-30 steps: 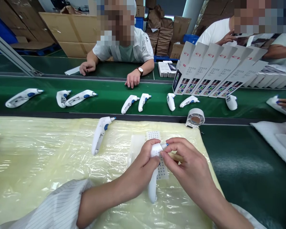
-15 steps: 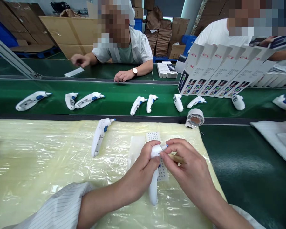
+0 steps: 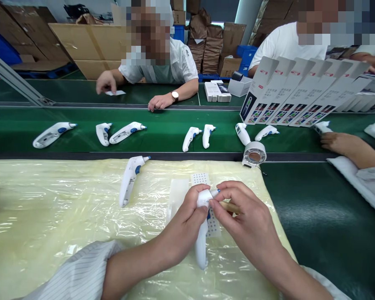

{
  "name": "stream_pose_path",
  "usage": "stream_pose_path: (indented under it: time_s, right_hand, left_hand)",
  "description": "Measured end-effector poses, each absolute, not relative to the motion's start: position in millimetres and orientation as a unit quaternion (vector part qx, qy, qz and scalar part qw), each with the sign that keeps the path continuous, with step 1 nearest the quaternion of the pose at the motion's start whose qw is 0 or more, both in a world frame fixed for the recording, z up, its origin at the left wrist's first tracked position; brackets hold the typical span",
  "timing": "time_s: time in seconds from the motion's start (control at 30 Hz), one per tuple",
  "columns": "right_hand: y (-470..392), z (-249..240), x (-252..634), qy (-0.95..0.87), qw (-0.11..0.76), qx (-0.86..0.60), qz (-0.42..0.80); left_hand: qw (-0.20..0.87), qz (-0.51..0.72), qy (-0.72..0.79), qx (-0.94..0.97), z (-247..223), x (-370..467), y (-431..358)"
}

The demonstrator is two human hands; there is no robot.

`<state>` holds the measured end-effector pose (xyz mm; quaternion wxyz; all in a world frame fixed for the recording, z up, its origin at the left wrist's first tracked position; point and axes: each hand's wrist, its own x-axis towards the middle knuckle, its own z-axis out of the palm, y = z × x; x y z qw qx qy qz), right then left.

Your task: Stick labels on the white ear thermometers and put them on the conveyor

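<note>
My left hand (image 3: 189, 221) is closed around the head of a white ear thermometer (image 3: 201, 243), whose handle hangs down towards me. Pinched in my right hand (image 3: 246, 212) is a thin tan stick-like tool (image 3: 230, 207); its tip meets the thermometer's head, though the fingers partly hide the contact. My right fingertips are close to the blue-tipped probe. Beneath the thermometer lies a sheet of small grey dots (image 3: 213, 225), overlapping a pale blank sheet (image 3: 177, 193). Another ear thermometer (image 3: 131, 179) with a blue button rests to the left on the yellow plastic film.
Several ear thermometers (image 3: 54, 134) lie along the green conveyor belt (image 3: 162, 141), with a row of printed boxes (image 3: 287, 96) at the right. A round white device (image 3: 254, 154) stands by the belt's edge. Co-workers sit opposite; another person's hand (image 3: 346, 146) reaches in from the right.
The thermometers and boxes on the belt have shifted right. At the right, a co-worker's hand has come to a thermometer. The opposite person's white slip has moved. My hands stay nearly still.
</note>
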<state>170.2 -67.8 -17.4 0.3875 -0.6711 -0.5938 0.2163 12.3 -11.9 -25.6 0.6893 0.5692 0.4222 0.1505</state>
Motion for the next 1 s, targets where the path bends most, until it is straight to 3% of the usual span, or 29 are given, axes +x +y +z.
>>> stream_pose_path:
  time_s: [0.57, 0.7, 0.87, 1.0]
  right_hand:
    - [-65.3, -17.4, 172.3, -0.610, 0.403, -0.652, 0.202]
    - [-66.9, -14.7, 171.6, -0.643, 0.397, -0.638, 0.149]
    - [-72.5, -6.2, 181.4, -0.669, 0.413, -0.617, -0.021]
    - [-68.1, -10.2, 186.0, -0.674, 0.431, -0.599, -0.031]
  left_hand:
    - [0.679, 0.158, 0.413, 0.586, -25.6, 15.5, -11.1]
    - [0.679, 0.179, 0.404, 0.587, -30.5, 15.2, -14.8]
    - [0.658, 0.185, 0.428, 0.591, -26.7, 8.9, -1.3]
    - [0.551, 0.243, 0.467, 0.647, -7.8, 22.5, 63.5]
